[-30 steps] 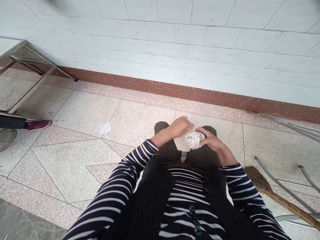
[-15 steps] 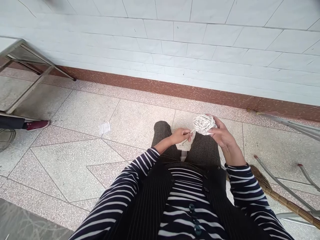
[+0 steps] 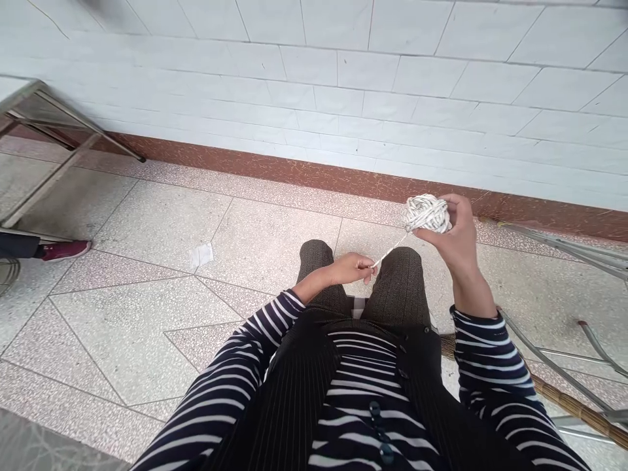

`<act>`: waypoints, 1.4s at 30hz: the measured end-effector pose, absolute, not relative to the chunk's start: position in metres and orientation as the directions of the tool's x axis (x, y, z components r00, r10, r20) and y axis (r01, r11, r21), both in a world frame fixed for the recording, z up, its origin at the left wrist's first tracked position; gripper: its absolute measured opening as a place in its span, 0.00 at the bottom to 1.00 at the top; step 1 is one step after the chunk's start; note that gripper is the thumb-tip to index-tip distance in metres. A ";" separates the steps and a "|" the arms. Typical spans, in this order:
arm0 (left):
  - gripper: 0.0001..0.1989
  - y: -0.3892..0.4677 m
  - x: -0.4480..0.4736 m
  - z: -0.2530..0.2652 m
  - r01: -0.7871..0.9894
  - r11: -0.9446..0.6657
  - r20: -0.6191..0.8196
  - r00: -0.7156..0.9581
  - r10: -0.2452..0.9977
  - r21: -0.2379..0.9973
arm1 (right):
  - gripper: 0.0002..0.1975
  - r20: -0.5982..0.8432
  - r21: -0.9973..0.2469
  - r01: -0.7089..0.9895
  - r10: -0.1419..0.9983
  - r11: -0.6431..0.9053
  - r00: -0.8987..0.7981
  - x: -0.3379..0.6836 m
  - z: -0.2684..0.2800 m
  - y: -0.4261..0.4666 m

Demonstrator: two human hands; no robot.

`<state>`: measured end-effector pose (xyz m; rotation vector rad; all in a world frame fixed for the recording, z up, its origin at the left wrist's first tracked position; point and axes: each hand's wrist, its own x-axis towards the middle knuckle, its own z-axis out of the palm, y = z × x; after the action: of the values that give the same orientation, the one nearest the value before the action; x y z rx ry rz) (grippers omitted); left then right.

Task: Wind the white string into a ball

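A ball of white yarn [image 3: 426,213] sits gripped in the raised right hand [image 3: 454,232], its loose strand [image 3: 390,251] running taut down to the left hand [image 3: 349,268], which pinches it above the knees, hands apart, a paper scrap [image 3: 201,254] lying on the floor well left.

Plain indoor utility or communal room, not a furnished home: speckled terrazzo floor slabs [image 3: 161,222], white rectangular wall tiles [image 3: 373,85] over a reddish-brown skirting band [image 3: 275,169], bare grey metal frame legs [image 3: 59,140] left, straw broom [image 3: 564,399] lying right.
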<state>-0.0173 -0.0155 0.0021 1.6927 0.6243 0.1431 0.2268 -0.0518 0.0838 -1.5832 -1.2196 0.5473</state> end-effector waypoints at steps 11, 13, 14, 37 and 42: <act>0.13 0.021 -0.013 0.019 0.405 -0.652 0.056 0.822 0.566 0.642 | 0.19 -0.283 -0.957 0.074 0.959 -0.281 -0.012 0.170 0.003 -0.100; 0.13 0.021 -0.012 0.005 0.401 -0.578 0.033 0.802 0.597 0.710 | 0.21 -0.282 -0.959 0.035 0.958 -0.280 -0.046 0.173 0.007 -0.109; 0.13 0.018 -0.010 -0.003 0.389 -0.517 0.012 0.790 0.613 0.763 | 0.23 -0.280 -0.960 -0.005 0.958 -0.280 -0.058 0.177 0.011 -0.111; 0.11 0.007 -0.016 0.005 0.380 -0.730 0.030 0.877 0.480 0.568 | 0.18 -0.290 -0.954 0.070 0.957 -0.290 0.010 0.176 -0.007 -0.103; 0.13 0.005 -0.013 -0.017 0.411 -0.515 0.005 0.778 0.628 0.752 | 0.31 -0.280 -0.945 -0.152 0.956 -0.291 -0.091 0.188 0.004 -0.109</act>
<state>-0.0132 0.0048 -0.0173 2.1851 0.7693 0.3557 0.1883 -0.1095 0.0037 -1.2571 -0.9822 1.5448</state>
